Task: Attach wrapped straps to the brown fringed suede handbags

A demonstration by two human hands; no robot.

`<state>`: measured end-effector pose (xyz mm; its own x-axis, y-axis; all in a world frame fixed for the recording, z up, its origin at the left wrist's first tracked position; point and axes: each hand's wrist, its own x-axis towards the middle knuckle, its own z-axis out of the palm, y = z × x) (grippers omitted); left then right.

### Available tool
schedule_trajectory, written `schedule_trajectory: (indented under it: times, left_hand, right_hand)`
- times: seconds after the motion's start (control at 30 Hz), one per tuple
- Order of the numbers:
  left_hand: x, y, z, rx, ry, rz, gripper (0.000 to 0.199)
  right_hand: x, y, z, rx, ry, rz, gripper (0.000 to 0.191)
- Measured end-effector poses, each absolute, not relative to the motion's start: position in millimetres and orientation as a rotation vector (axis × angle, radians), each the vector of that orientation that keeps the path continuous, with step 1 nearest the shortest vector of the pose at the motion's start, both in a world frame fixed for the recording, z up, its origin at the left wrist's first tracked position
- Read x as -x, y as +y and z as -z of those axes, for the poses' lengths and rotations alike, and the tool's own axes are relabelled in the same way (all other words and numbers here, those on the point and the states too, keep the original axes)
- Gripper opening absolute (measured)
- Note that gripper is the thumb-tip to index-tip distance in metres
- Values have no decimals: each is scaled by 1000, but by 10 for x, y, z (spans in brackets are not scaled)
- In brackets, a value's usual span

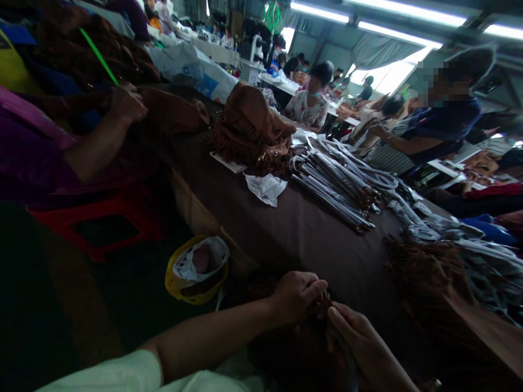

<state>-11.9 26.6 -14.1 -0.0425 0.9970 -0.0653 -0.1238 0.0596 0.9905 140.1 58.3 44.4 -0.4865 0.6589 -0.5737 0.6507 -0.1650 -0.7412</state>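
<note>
My left hand (297, 295) is closed, thumb and fingers pinched on a small brown piece (325, 302) with a bit of metal beside it. Just to its right, my right hand (354, 329) pinches the same brown piece from the other side. Both hands are close together at the near edge of the dark table (261, 223). Below them lies dark brown material, too dim to make out in detail.
Brown fringed bags (255, 122), a white paper (266, 189) and wrapped straps (330, 185) lie on the table. More fringed material (433, 272) is at right. A yellow basket (174, 283) and red stool (98, 212) stand left, near a person in purple (32, 147).
</note>
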Motion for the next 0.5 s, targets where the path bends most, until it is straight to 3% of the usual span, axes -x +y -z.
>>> schedule_trajectory:
  times: [0.1, 0.23, 0.3, 0.37, 0.5]
  left_hand:
    - [102, 227, 105, -1080, 1294, -1243, 52]
    - [66, 195, 64, -1085, 1417, -1249, 52]
    - [46, 181, 61, -1060, 1402, -1261, 53]
    - [25, 161, 70, -1015, 1312, -1299, 54]
    - [-17, 87, 102, -869, 917, -1352, 53]
  right_hand:
    - [-1404, 498, -362, 1575, -2071, -1625, 53]
    - [-1388, 348, -312, 1556, -2332, -865, 43]
    - [-1397, 311, -336, 1545, -2378, -677, 41]
    - [-1434, 326, -366, 1534, -2347, -917, 43]
    - [-1560, 465, -368, 1430, -1851, -1824, 48]
